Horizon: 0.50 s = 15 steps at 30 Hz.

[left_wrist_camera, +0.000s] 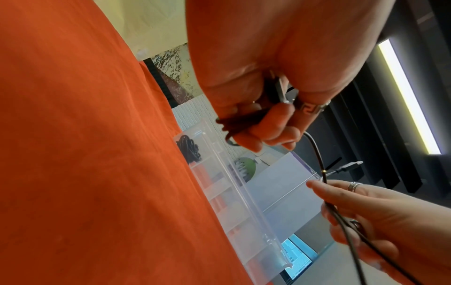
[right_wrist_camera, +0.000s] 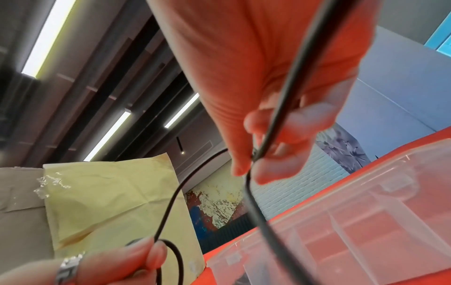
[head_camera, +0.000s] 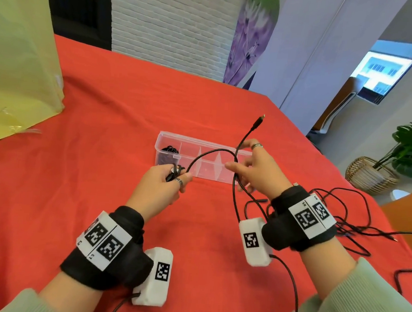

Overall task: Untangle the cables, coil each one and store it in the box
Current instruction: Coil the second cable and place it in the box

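Note:
A clear plastic box (head_camera: 205,153) with dividers lies on the red tablecloth, and a coiled black cable (head_camera: 169,151) sits in its left compartment. My left hand (head_camera: 166,180) grips a small coil of a black cable (head_camera: 210,153) just in front of the box. From there the cable arcs over the box to my right hand (head_camera: 246,163), which pinches it between thumb and fingers. Its plug end (head_camera: 261,117) sticks up beyond that hand. In the left wrist view the coil (left_wrist_camera: 241,123) lies under my curled fingers. The right wrist view shows the pinched cable (right_wrist_camera: 270,133).
Loose tangled black cables (head_camera: 351,222) lie on the cloth at the right, behind my right wrist. A yellow bag (head_camera: 19,57) stands at the far left. A potted plant in a wicker basket (head_camera: 372,174) sits on the floor past the table's right edge.

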{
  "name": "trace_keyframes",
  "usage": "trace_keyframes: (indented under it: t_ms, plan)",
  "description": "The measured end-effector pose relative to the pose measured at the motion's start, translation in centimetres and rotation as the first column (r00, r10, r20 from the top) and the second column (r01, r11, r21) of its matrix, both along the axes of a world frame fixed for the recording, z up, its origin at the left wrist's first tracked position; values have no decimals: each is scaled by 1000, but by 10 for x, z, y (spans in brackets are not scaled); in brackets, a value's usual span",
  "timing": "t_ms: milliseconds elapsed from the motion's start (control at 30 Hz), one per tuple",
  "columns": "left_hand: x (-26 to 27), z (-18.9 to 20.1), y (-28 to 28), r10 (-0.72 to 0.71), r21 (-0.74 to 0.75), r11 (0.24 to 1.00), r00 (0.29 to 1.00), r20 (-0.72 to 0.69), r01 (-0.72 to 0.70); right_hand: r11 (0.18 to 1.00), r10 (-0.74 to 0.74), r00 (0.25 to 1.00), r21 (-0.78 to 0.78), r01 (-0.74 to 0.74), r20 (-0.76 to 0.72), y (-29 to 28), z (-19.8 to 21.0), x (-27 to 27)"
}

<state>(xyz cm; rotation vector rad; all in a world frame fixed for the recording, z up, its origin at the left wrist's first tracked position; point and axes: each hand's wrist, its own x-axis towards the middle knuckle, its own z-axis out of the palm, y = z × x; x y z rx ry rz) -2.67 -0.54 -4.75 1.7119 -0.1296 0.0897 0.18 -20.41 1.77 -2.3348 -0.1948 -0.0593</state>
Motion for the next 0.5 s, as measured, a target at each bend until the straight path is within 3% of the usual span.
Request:
trace_keyframes:
  t_ms: [233,300,367,500]
  plan:
    - [-3,3,0,-30,-37,999,998,-50,28,971,-146,970,217,103,193,1,-13,10]
    - [-1,4,1,4,-59,998,999,-52,-7,995,-93,954,64,78,284,-2,-11,6]
    - [0,4,3,29,-73,997,998,-55,-33,995,-19,960,-91,46,281,-10,-11,2]
    - [-2,5,0,14,-61,998,998,-58,-17,909,-9,973,-403,104,231,-25,-11,-2]
